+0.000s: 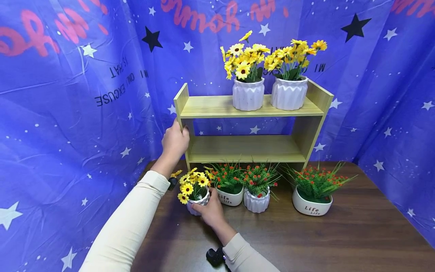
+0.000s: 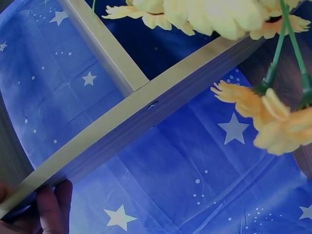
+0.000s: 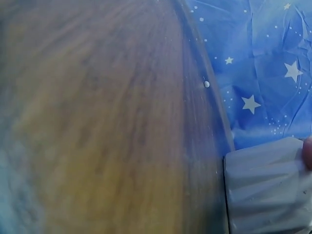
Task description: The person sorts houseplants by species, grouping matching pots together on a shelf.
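In the head view my left hand (image 1: 175,140) grips the left side panel of a light wooden two-tier shelf (image 1: 207,105). The left wrist view shows its fingers (image 2: 54,207) curled around the panel edge (image 2: 122,117), with yellow petals (image 2: 204,14) close to the camera. My right hand (image 1: 212,209) holds a ribbed white pot (image 1: 195,209) of yellow artificial flowers (image 1: 193,184), low at the shelf's left foot. From the right wrist, the pot (image 3: 268,187) appears at the lower right, with a fingertip (image 3: 307,153) against its side.
Two white pots of yellow flowers (image 1: 248,94) (image 1: 289,93) stand on the top tier. Before the shelf sit an oval "Life" planter (image 1: 229,198), a ribbed pot (image 1: 256,202) and another oval planter (image 1: 312,204), all with red-flowered greenery. Blue star-printed curtains (image 1: 102,151) surround the brown table (image 1: 289,241).
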The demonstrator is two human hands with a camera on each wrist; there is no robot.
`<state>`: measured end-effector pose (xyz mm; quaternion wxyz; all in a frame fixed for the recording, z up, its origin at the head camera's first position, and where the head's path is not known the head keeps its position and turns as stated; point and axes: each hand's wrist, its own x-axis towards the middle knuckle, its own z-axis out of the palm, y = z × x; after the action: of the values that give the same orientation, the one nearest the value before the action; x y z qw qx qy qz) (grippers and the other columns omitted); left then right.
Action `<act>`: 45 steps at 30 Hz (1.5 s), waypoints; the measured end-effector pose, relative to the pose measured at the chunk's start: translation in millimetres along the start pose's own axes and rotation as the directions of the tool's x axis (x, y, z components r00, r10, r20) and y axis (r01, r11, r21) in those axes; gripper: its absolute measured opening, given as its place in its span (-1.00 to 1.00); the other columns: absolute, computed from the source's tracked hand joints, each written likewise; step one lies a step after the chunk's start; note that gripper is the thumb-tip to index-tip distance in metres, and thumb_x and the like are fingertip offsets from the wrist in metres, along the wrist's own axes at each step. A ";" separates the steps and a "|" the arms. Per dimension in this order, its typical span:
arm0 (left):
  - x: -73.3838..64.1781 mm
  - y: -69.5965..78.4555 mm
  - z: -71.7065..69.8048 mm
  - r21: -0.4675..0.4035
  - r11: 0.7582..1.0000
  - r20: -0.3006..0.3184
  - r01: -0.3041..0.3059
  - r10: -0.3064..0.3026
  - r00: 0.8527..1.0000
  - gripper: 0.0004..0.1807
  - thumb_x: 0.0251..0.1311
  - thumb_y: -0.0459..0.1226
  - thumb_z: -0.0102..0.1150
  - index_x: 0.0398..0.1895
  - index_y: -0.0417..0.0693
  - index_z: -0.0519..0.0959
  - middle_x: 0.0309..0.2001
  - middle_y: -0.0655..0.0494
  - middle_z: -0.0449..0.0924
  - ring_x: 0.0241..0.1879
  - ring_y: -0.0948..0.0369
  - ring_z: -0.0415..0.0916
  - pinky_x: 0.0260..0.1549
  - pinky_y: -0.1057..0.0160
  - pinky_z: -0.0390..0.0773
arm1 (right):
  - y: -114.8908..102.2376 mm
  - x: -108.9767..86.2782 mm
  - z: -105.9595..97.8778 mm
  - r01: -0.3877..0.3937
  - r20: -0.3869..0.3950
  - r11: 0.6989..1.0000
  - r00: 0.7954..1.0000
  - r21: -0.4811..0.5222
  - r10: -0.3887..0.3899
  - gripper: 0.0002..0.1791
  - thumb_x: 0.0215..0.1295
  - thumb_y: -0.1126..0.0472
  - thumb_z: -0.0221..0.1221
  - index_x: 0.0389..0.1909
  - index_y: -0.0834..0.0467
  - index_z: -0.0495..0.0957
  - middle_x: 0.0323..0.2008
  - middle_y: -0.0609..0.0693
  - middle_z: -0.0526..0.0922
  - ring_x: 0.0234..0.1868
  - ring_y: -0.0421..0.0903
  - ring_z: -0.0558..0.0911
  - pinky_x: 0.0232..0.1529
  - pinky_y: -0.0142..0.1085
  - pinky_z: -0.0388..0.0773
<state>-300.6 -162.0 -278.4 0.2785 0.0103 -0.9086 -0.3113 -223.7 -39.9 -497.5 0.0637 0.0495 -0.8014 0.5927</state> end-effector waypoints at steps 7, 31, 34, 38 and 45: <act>-1.7 -2.0 2.7 0.002 1.000 0.000 0.005 -0.005 1.000 -0.65 0.45 -0.16 -0.10 0.18 -0.11 0.43 -0.04 -0.32 0.63 -0.06 -0.27 0.59 -0.20 -0.28 0.48 | 2.0 0.9 -4.0 -0.003 0.060 1.000 0.998 0.010 0.003 -0.02 -0.15 0.15 0.55 0.26 0.30 0.21 0.11 0.30 0.50 0.10 0.17 0.53 0.15 0.06 0.41; 0.6 -0.1 -2.5 -0.008 1.000 0.020 -0.012 0.012 1.000 -0.66 0.44 -0.17 -0.08 0.16 -0.12 0.43 -0.04 -0.31 0.63 -0.04 -0.27 0.58 -0.17 -0.27 0.47 | -7.7 -10.2 -30.7 0.069 0.041 0.996 0.997 0.058 -0.072 -0.08 -0.18 0.09 0.58 0.22 0.25 0.35 0.11 0.17 0.56 0.13 0.09 0.53 0.16 0.01 0.40; -0.2 -1.0 -3.0 -0.011 1.000 0.025 -0.009 0.009 1.000 -0.66 0.44 -0.17 -0.06 0.16 -0.12 0.43 -0.06 -0.30 0.64 -0.05 -0.27 0.58 -0.18 -0.27 0.47 | -12.7 -16.5 -41.4 0.077 0.048 0.995 0.996 0.064 -0.080 -0.08 -0.19 0.05 0.58 0.22 0.19 0.35 0.10 0.15 0.56 0.10 0.06 0.54 0.14 -0.01 0.41; -0.7 -1.8 -3.4 -0.017 1.000 0.022 -0.012 0.012 1.000 -0.64 0.43 -0.18 -0.06 0.18 -0.14 0.44 -0.07 -0.31 0.63 -0.06 -0.28 0.58 -0.20 -0.28 0.46 | -24.0 -26.0 -58.7 0.095 0.039 0.993 0.994 0.077 -0.098 -0.08 -0.20 0.02 0.58 0.22 0.14 0.35 0.09 0.13 0.57 0.07 0.05 0.55 0.11 0.01 0.42; 2.0 -0.1 -4.2 -0.011 1.000 0.015 -0.023 0.023 1.000 -0.65 0.41 -0.18 -0.06 0.16 -0.13 0.44 -0.10 -0.32 0.63 -0.07 -0.28 0.59 -0.23 -0.28 0.46 | -47.2 -35.9 -87.9 0.120 0.017 0.988 0.992 0.097 -0.122 -0.09 -0.18 0.01 0.58 0.21 0.15 0.36 0.06 0.12 0.59 0.05 0.03 0.56 0.07 0.03 0.45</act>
<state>-300.1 -164.7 -274.7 0.2753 -0.0040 -0.9089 -0.3132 -177.1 30.5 -433.3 0.0881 0.1077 -0.7682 0.6249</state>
